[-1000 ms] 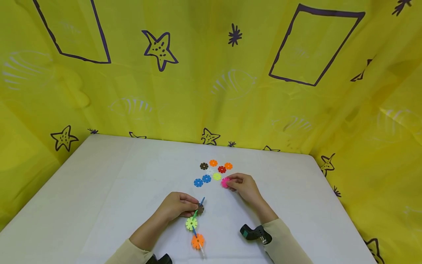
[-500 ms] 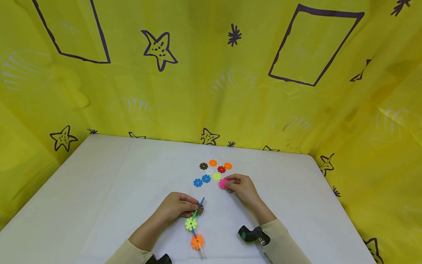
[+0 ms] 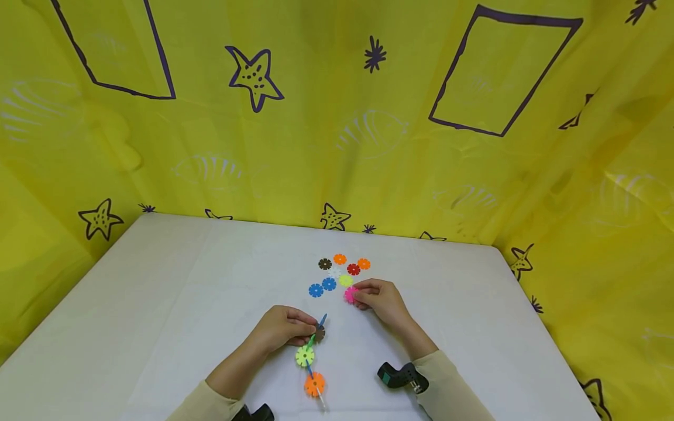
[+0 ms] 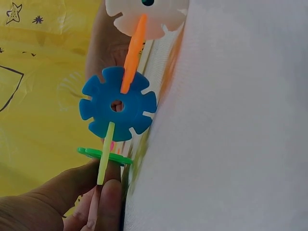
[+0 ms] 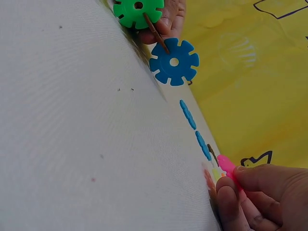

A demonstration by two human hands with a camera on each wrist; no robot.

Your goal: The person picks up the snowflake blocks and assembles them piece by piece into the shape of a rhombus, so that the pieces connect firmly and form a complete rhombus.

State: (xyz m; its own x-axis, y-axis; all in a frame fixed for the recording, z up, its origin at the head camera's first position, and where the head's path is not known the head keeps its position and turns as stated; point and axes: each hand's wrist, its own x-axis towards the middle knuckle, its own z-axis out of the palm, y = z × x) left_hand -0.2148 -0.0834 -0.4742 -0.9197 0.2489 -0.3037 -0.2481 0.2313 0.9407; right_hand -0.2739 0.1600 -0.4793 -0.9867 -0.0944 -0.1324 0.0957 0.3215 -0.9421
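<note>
My left hand (image 3: 285,329) pinches a chain of notched plastic snowflake discs at its brown disc (image 3: 320,332). A blue disc (image 5: 173,62) forms the chain's far end. Below the fingers come a green disc (image 5: 139,10), a yellow-green disc (image 3: 305,355), another blue disc (image 4: 117,104), an orange disc (image 3: 315,384) and a white disc (image 4: 156,19). Between thumb and fingers, my right hand (image 3: 385,301) pinches a pink snowflake disc (image 3: 350,294), partly covered by the fingertips. The pink disc is apart from the chain, up and to its right in the head view.
Just beyond the hands, several loose discs lie flat on the white table (image 3: 237,257): two blue (image 3: 322,287), two orange, one brown (image 3: 325,264), one red (image 3: 353,269), one white and one yellow (image 3: 346,280). A yellow patterned curtain (image 3: 305,146) encloses the back and sides.
My right hand has moved a little left and nearer to me with the pink disc. The left hand and the chain have stayed almost still.
</note>
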